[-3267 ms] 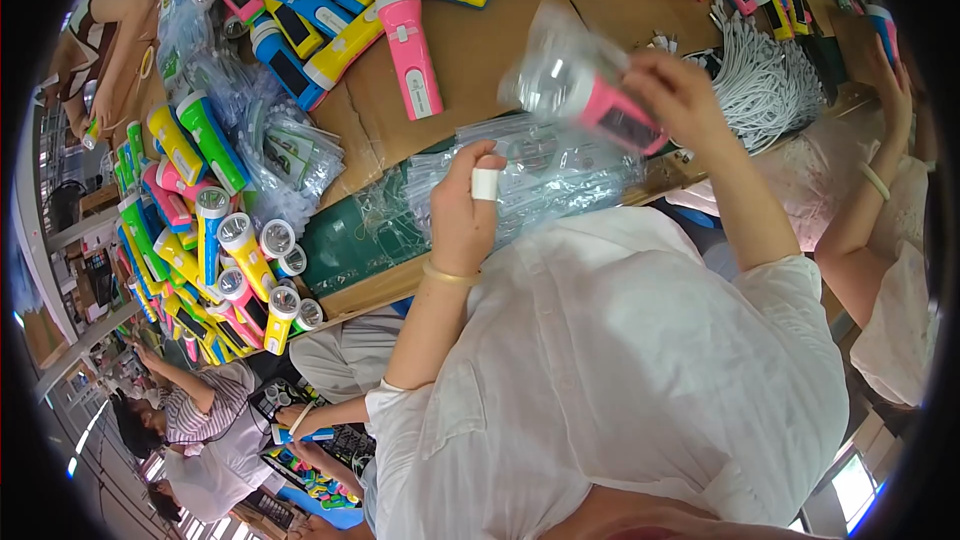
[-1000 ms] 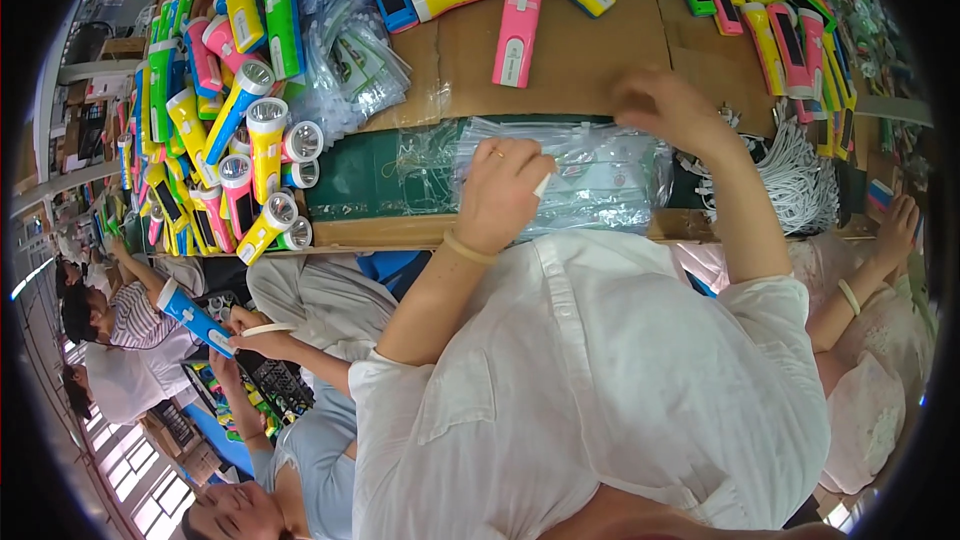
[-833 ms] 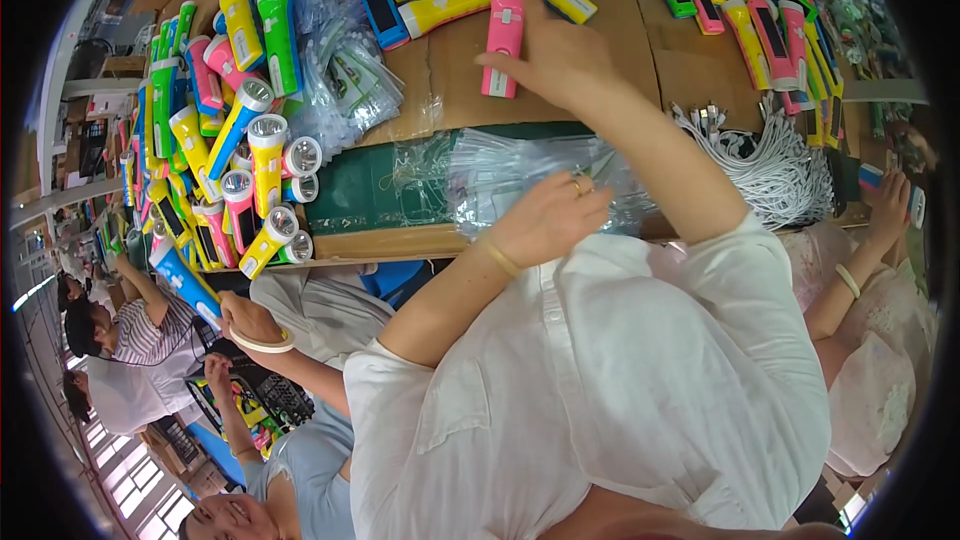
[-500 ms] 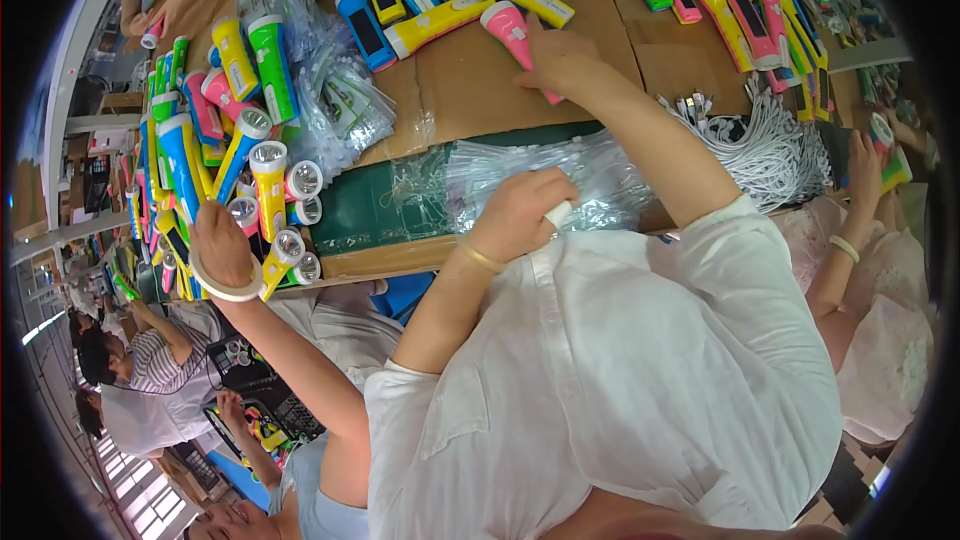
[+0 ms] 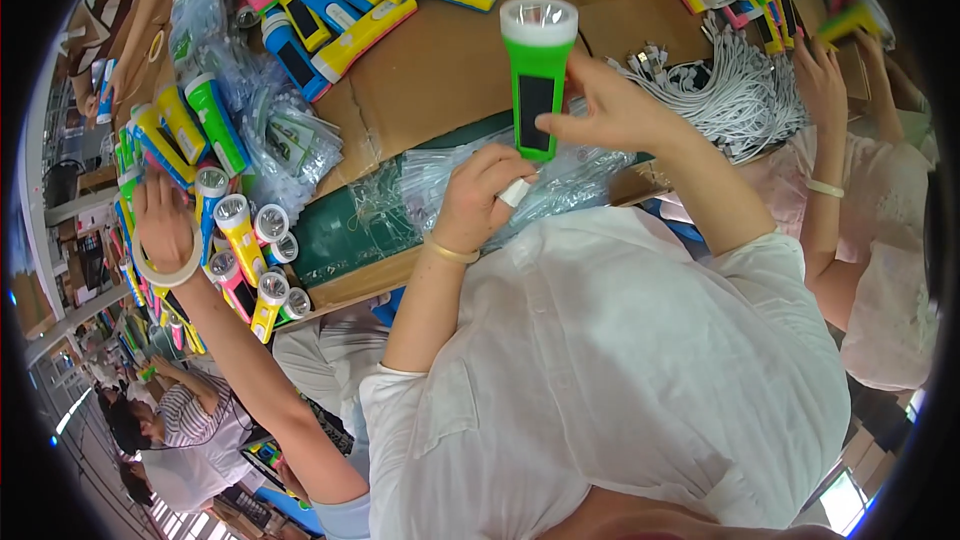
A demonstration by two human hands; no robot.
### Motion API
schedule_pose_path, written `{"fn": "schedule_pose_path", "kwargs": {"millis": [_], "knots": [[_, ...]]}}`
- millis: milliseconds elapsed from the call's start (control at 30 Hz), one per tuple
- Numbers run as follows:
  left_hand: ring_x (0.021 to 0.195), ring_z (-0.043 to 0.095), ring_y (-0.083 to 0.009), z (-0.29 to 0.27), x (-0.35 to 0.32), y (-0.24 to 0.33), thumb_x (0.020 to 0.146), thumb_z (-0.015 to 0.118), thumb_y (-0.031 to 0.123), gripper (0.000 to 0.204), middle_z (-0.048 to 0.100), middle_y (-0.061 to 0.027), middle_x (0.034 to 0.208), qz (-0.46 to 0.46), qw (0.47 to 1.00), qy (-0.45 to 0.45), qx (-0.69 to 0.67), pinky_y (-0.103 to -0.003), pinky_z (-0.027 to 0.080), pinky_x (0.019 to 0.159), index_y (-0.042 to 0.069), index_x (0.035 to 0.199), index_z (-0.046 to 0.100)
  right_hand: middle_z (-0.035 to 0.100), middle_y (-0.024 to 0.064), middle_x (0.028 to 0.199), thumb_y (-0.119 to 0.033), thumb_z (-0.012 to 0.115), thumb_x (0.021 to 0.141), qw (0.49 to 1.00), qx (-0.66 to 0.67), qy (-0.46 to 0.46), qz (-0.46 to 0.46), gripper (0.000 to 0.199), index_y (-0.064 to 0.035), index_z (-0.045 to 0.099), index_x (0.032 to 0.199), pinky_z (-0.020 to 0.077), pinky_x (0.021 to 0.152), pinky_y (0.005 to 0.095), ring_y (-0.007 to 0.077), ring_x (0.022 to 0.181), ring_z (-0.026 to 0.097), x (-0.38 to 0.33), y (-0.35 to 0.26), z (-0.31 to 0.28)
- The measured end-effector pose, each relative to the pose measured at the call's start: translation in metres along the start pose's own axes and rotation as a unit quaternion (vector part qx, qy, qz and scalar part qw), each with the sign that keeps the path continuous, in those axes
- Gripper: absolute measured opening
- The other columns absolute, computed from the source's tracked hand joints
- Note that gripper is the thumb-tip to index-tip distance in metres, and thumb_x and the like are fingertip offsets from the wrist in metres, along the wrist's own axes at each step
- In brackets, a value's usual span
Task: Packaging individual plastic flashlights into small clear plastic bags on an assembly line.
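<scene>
Two hands (image 5: 472, 202) (image 5: 620, 112) partly hide clear bags (image 5: 580, 180) near white cables (image 5: 745, 100).

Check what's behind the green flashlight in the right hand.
Beyond the green flashlight, brown cardboard shows around its head, and clear plastic bags near its lower end. Whatever lies directly behind its body and the right hand is covered from view.

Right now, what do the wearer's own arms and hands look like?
Loose white sleeves end near the elbows. The left hand has a pale yellowish band at the wrist and a white wrap, seemingly on the thumb. The right hand shows no glove or wristband.
</scene>
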State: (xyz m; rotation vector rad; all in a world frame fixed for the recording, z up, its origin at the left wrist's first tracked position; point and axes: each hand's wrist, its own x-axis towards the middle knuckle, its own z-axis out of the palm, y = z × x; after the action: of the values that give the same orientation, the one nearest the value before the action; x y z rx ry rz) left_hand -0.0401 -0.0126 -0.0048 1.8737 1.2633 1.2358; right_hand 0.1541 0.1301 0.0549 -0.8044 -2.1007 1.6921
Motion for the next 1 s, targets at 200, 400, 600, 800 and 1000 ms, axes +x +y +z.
{"fn": "schedule_pose_path", "kwargs": {"millis": [200,400,600,800,1000], "knots": [[0.081,0.062,-0.0280,0.000,0.002,-0.003,0.076,0.071,-0.003,0.019,0.063,-0.0094,0.092,0.013,0.999,0.037,0.007,-0.036,0.051,0.069,0.005,0.094,0.070,0.070,0.0225,0.114,-0.011,0.075,0.085,0.990,-0.117,-0.069,0.028,0.058,-0.0033,0.047,0.134,0.0551,0.083,0.0448,0.0384,0.101,0.069,-0.031,0.002,-0.007],[0.083,0.060,-0.0278,-0.010,0.007,-0.005,0.074,0.074,-0.003,0.020,0.061,-0.0086,0.090,0.048,0.999,-0.009,-0.017,-0.036,0.050,0.072,0.005,0.093,0.071,0.073,0.0166,0.099,-0.010,0.065,0.088,0.873,-0.453,-0.145,0.108,0.040,-0.0126,0.060,0.128,0.0536,0.083,0.0483,0.0368,0.099,0.070,-0.040,-0.033,-0.007],[0.083,0.058,-0.0281,-0.004,0.027,0.002,0.075,0.075,0.000,0.018,0.060,-0.0083,0.087,0.077,0.995,-0.062,-0.026,-0.036,0.048,0.072,0.005,0.091,0.070,0.071,0.0119,0.103,-0.012,0.067,0.084,0.865,-0.472,-0.169,-0.001,0.038,-0.0130,0.063,0.122,0.0534,0.086,0.0444,0.0336,0.104,0.067,-0.049,0.016,0.026],[0.086,0.059,-0.0309,-0.011,0.005,-0.008,0.076,0.074,0.001,0.015,0.062,-0.0092,0.089,0.043,0.998,0.003,0.041,-0.040,0.049,0.075,0.004,0.089,0.068,0.067,0.0097,0.098,-0.012,0.072,0.083,0.838,-0.517,0.151,0.084,0.013,-0.0057,0.072,0.095,0.0560,0.081,0.0446,0.0319,0.094,0.069,-0.077,0.044,-0.060],[0.096,0.064,-0.0334,-0.006,0.004,-0.008,0.079,0.074,0.003,0.016,0.067,-0.0119,0.103,0.061,0.994,-0.006,0.085,-0.041,0.051,0.083,0.003,0.093,0.066,0.068,0.0115,0.096,-0.015,0.072,0.084,0.809,-0.540,0.161,0.168,0.011,-0.0048,0.072,0.088,0.0553,0.079,0.0438,0.0338,0.089,0.069,-0.092,0.075,-0.086]]}}
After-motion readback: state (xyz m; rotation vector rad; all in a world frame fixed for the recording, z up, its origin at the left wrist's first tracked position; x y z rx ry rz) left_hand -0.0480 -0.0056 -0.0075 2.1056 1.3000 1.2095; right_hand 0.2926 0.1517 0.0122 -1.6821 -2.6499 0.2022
